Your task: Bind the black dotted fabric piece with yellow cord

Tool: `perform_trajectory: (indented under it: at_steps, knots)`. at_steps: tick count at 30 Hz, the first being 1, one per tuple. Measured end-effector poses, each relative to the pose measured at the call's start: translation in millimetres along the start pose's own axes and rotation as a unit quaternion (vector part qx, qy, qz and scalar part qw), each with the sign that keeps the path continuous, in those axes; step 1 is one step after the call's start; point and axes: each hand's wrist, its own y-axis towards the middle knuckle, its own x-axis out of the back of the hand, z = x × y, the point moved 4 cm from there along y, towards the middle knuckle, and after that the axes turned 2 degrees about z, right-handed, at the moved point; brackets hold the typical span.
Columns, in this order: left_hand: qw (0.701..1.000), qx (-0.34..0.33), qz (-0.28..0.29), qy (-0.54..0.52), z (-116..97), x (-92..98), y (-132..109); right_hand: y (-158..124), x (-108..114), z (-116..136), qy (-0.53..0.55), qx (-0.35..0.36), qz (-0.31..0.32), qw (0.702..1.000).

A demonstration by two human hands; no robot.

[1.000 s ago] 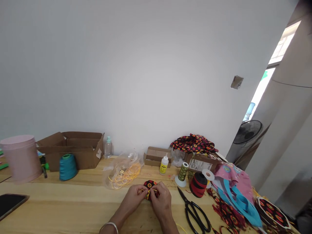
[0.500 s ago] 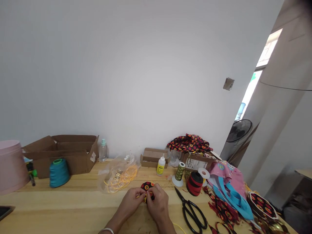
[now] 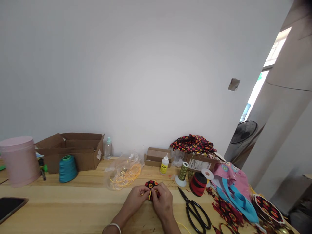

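Observation:
Between my two hands is a small piece of black cloth (image 3: pixel 151 184) with red and orange round patterns. My left hand (image 3: pixel 136 197) pinches at its left side, where a bit of yellow cord (image 3: pixel 149 195) shows. My right hand (image 3: pixel 162 199) grips the cloth from the right with bent fingers. A loose yellow cord end (image 3: pixel 183 227) lies on the table by my right wrist. Black scissors (image 3: pixel 195 211) rest just right of that hand. My fingers hide part of the cloth and cord.
Behind my hands lie a plastic bag with orange cord (image 3: pixel 131 172) and a glue bottle (image 3: pixel 164 164). Thread spools (image 3: pixel 198 184), cloth scraps (image 3: pixel 226 209) and blue ribbon (image 3: pixel 240 198) crowd the right. Leftward are a teal thread cone (image 3: pixel 67 169), cardboard box (image 3: pixel 73 157), pink bucket (image 3: pixel 20 162) and phone (image 3: pixel 11 208).
The whole view has shifted, so things sit further right in the picture and more of the phone shows. Both hands keep hold of the cloth, with only slight finger movement.

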Motion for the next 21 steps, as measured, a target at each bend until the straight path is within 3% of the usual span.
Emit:
perform_trajectory:
  at_steps: [10,21]
  knots:
    - [0.999,0.014,-0.006,-0.050,1.4,0.5,0.0,-0.8,5.2,2.4,0.004,0.010,-0.005,1.000]
    - [1.000,-0.011,0.025,0.000,-7.4,-0.2,-1.6,-1.6,3.6,1.3,-0.047,0.003,-0.014,0.999]
